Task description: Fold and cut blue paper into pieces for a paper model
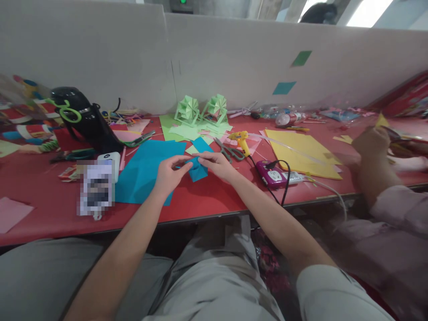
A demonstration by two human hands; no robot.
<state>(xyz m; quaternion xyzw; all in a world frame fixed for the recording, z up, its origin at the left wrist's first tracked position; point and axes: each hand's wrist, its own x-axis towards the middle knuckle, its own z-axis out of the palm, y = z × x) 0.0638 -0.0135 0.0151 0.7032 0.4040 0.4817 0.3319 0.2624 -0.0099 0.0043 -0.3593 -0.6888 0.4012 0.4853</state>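
Note:
Between my two hands is a small piece of folded blue paper, held just above the red tabletop. My left hand pinches its left side with thumb and fingers. On the right edge, my right hand grips it the same way. Large blue sheets lie to the left, partly behind my left hand. A smaller blue strip rests just beyond my fingers. Scissors and a yellow hot glue gun lie to the right of my right hand.
Two green folded-paper models stand near the white partition. A purple power strip with cables sits right, beside yellow sheets. A black bottle and a phone are left. A co-worker's hand holds yellow paper.

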